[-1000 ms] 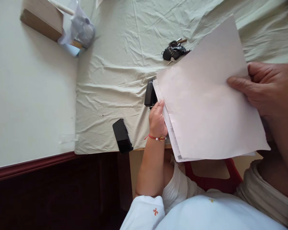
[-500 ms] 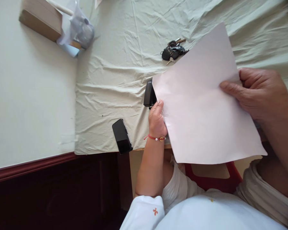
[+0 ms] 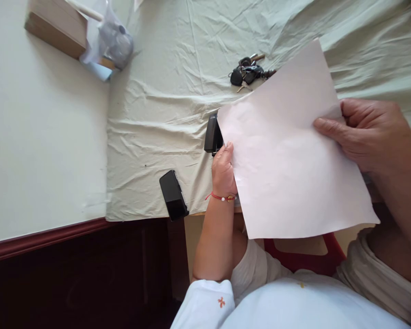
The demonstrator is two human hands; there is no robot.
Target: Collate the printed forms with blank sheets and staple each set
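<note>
Between my two hands is a large white sheet of paper (image 3: 291, 155), held tilted over the table's front edge. My left hand (image 3: 224, 171) grips its left edge, the thumb on top and the fingers hidden beneath. On the opposite edge, my right hand (image 3: 370, 130) pinches the paper with its thumb lying on the face. A black stapler (image 3: 212, 133) lies on the cloth just beyond my left hand, partly covered by the paper. I cannot tell whether more than one sheet is held.
A black phone (image 3: 173, 195) lies near the front edge, left of my left arm. A bunch of keys (image 3: 248, 73) rests past the paper on the pale green cloth (image 3: 157, 114). At the back left are a cardboard box (image 3: 56, 27) and a clear plastic bag (image 3: 114, 43).
The paper has tilted slightly: its far corner and near edge sit a little lower in view, showing more of the keys. Both hands keep their grip almost in place.
</note>
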